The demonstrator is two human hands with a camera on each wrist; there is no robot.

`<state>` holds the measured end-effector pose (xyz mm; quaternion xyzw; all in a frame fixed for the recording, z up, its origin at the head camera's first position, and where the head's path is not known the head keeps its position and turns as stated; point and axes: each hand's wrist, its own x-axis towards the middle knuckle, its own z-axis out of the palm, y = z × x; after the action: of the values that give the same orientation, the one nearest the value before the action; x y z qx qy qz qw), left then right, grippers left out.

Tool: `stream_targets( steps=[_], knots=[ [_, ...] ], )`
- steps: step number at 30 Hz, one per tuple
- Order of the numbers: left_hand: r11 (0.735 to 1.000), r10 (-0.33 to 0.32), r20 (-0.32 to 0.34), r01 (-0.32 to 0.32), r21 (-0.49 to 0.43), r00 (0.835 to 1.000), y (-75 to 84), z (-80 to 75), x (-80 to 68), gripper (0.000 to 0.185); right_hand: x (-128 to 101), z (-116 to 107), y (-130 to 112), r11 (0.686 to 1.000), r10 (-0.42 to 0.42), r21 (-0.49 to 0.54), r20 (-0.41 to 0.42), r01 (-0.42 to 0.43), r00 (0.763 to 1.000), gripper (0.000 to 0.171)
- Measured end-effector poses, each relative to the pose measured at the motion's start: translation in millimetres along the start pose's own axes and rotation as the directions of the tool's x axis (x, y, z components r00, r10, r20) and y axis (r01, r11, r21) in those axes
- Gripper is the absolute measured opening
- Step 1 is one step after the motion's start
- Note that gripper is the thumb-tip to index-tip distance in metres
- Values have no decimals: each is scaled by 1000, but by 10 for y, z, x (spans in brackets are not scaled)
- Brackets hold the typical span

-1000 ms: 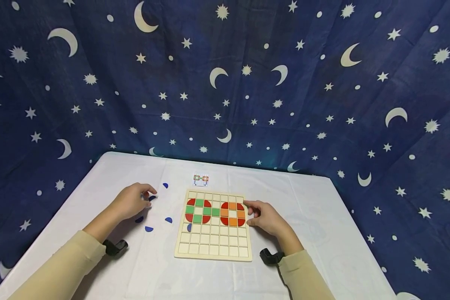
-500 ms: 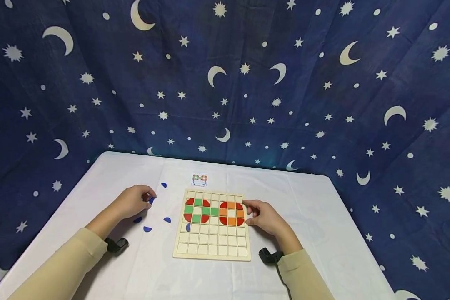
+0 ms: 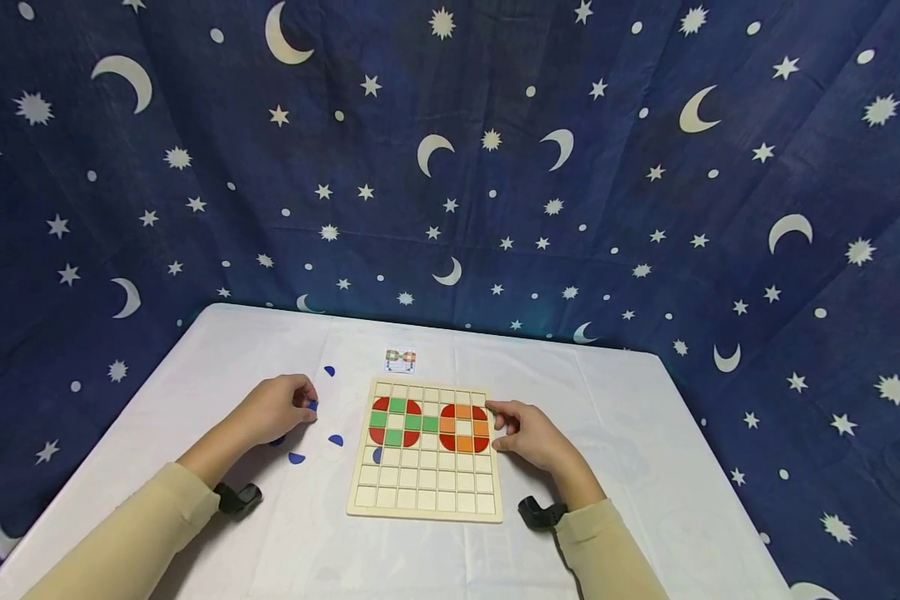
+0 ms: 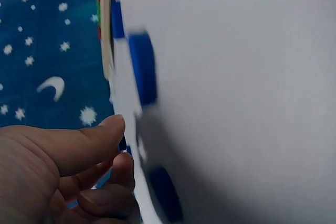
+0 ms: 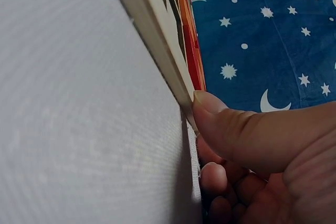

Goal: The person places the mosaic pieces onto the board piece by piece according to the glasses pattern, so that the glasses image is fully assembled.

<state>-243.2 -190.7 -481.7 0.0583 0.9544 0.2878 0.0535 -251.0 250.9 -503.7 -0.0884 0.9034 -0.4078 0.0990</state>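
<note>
My left hand (image 3: 273, 410) pinches a blue half-circle piece (image 3: 312, 406) just above the cloth, left of the board. In the left wrist view only a sliver of that piece (image 4: 123, 144) shows between thumb and fingers. A pale wooden grid board (image 3: 426, 479) lies at the middle, with red corner pieces, green squares (image 3: 431, 423) and orange squares (image 3: 464, 444) forming two rings. One blue half-circle (image 3: 377, 456) sits in a cell below the left ring. On the board's right edge, my right hand (image 3: 532, 433) holds with thumb and index finger.
Several loose blue half-circles, such as one half-circle (image 3: 336, 440) near the board and another half-circle (image 3: 296, 458), lie on the white cloth (image 3: 300, 542). A small printed pattern card (image 3: 401, 359) lies behind the board. A dark starry curtain (image 3: 390, 208) stands behind the table.
My left hand has closed on the blue half-circle and shifted slightly right and toward me with it. The right hand and the board stay in place.
</note>
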Motion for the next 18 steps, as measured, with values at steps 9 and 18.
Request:
stream_targets(
  steps=[9, 18],
  knots=[
    [998, 44, 31, -43, -50, 999, 320, 168, -271, 20, 13, -1, 10, 1000, -4, -5, 1, 4, 1000, 67],
    [995, 87, 61, -84, -47, 994, 579, 433, -495, 25, 13, -4, 9, 1000, -3, 9, 11, 3, 1000, 68]
  ],
)
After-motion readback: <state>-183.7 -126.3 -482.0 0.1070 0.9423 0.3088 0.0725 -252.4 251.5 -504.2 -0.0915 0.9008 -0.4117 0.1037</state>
